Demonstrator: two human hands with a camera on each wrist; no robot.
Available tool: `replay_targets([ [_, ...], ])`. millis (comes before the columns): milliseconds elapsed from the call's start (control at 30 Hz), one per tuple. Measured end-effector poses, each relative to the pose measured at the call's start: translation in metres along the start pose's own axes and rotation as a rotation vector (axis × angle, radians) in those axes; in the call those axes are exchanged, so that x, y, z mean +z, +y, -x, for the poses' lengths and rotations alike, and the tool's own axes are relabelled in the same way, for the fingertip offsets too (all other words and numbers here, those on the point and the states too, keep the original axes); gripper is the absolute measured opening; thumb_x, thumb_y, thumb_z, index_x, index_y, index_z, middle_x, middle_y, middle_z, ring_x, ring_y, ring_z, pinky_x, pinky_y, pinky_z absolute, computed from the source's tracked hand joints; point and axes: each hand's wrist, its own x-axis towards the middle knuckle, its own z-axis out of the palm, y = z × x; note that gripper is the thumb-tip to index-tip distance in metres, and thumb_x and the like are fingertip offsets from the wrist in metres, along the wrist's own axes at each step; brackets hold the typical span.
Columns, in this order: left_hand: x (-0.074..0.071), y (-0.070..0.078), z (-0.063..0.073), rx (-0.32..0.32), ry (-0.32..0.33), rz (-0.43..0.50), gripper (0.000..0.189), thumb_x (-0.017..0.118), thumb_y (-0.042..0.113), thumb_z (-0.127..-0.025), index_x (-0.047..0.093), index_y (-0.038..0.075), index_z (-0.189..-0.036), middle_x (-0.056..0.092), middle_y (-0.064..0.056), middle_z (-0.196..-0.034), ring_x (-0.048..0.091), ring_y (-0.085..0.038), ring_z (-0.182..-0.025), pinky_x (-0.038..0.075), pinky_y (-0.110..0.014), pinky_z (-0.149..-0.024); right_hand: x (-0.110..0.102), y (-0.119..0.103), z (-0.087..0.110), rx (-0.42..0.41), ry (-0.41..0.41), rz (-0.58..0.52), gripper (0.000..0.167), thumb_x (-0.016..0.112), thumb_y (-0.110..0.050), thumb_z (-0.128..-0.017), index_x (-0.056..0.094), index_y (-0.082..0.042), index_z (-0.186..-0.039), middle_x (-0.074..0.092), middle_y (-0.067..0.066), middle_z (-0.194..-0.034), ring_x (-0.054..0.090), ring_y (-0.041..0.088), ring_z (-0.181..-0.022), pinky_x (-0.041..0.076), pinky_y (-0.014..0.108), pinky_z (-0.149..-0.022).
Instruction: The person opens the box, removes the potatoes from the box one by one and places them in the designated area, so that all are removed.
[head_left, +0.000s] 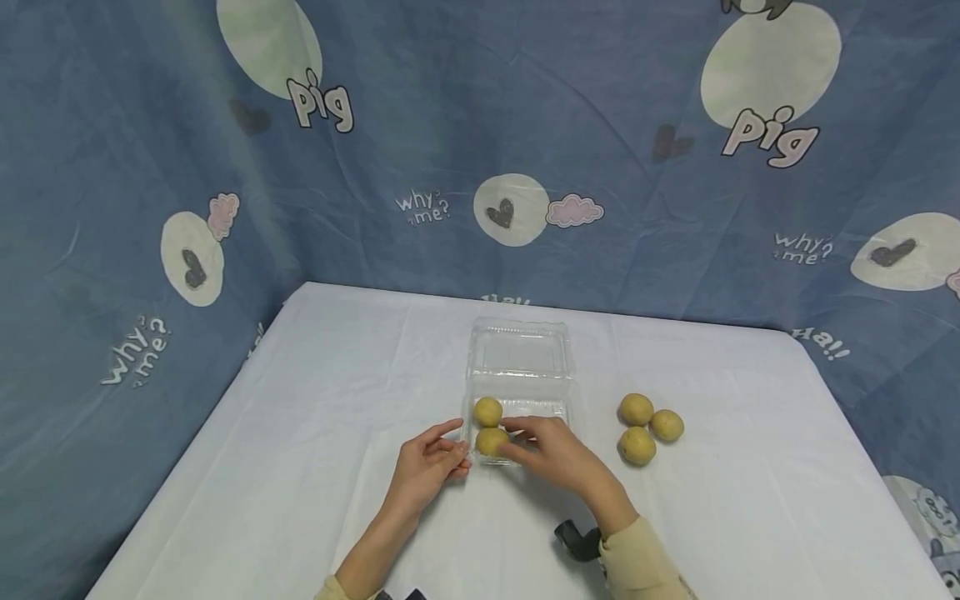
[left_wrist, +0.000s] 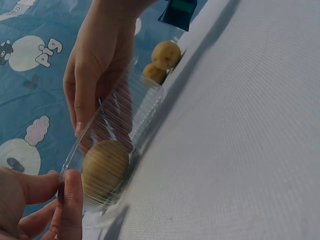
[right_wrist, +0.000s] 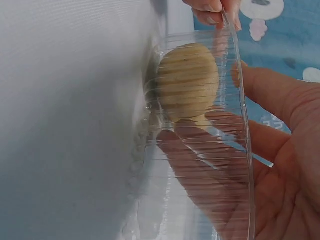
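Observation:
A clear plastic clamshell container (head_left: pixel 534 408) lies with its lid raised at the back. Two round yellow potatoes sit in its left side, a rear potato (head_left: pixel 487 412) and a front potato (head_left: pixel 491 442). My left hand (head_left: pixel 431 468) pinches the container's left rim between thumb and finger, plain in the left wrist view. My right hand (head_left: pixel 557 454) reaches over the front wall. In the right wrist view, its fingers (right_wrist: pixel 192 155) extend inside the container right beside the potato (right_wrist: pixel 187 82), with the thumb apart from them near the rim.
Three more potatoes (head_left: pixel 637 446) lie grouped on the white-covered table (head_left: pixel 735 500), right of the container. A dark strap-like piece (head_left: pixel 577 540) shows by the right wrist. A blue printed curtain (head_left: pixel 420 125) hangs behind the table and along its left side.

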Motion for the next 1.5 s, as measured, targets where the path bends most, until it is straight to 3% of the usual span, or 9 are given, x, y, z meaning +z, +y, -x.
replay_targets([
  [333,0.001,0.001,0.001,0.004,0.0,-0.001,0.045,0.07,0.003,-0.091,0.056,-0.002,-0.133,0.062,-0.012,-0.088,0.068,-0.019,-0.075,0.062,-0.026,-0.069,0.0,0.003,-0.011,0.039,-0.061,-0.028,0.037,0.069,-0.021,-0.093,0.065,0.003,-0.122,0.068,0.013,-0.115,0.068,0.025,-0.098,0.059,0.037,-0.085],
  [767,0.0,0.0,0.0,0.001,0.001,0.007,0.044,0.07,0.003,-0.09,0.057,-0.002,-0.132,0.063,-0.012,-0.086,0.068,-0.019,-0.074,0.062,-0.027,-0.069,0.001,0.003,-0.025,0.02,-0.098,-0.037,0.04,0.077,-0.018,-0.087,0.067,0.0,-0.121,0.068,0.01,-0.116,0.066,0.023,-0.1,0.057,0.033,-0.086],
  [967,0.0,0.001,0.0,0.006,-0.009,0.013,0.045,0.07,0.003,-0.09,0.057,-0.002,-0.133,0.063,-0.012,-0.087,0.068,-0.019,-0.074,0.062,-0.026,-0.069,0.003,0.0,-0.029,0.0,-0.092,0.014,0.038,0.077,-0.021,-0.087,0.068,0.001,-0.118,0.07,0.01,-0.112,0.066,0.021,-0.096,0.057,0.033,-0.084],
  [1167,0.0,0.002,0.0,0.011,-0.011,0.021,0.045,0.07,0.002,-0.09,0.056,-0.003,-0.132,0.063,-0.012,-0.087,0.068,-0.019,-0.074,0.062,-0.027,-0.069,0.005,0.003,-0.029,0.038,-0.077,-0.034,0.04,0.079,-0.021,-0.085,0.068,-0.001,-0.118,0.069,0.008,-0.112,0.066,0.02,-0.097,0.058,0.032,-0.084],
  [1500,0.0,0.001,0.001,0.006,-0.011,0.035,0.044,0.07,0.001,-0.09,0.057,-0.003,-0.132,0.063,-0.011,-0.086,0.068,-0.019,-0.074,0.062,-0.027,-0.069,0.005,0.009,-0.022,0.032,0.004,-0.066,0.046,0.081,-0.013,-0.081,0.065,0.001,-0.122,0.064,0.01,-0.11,0.065,0.034,-0.104,0.059,0.035,-0.086],
])
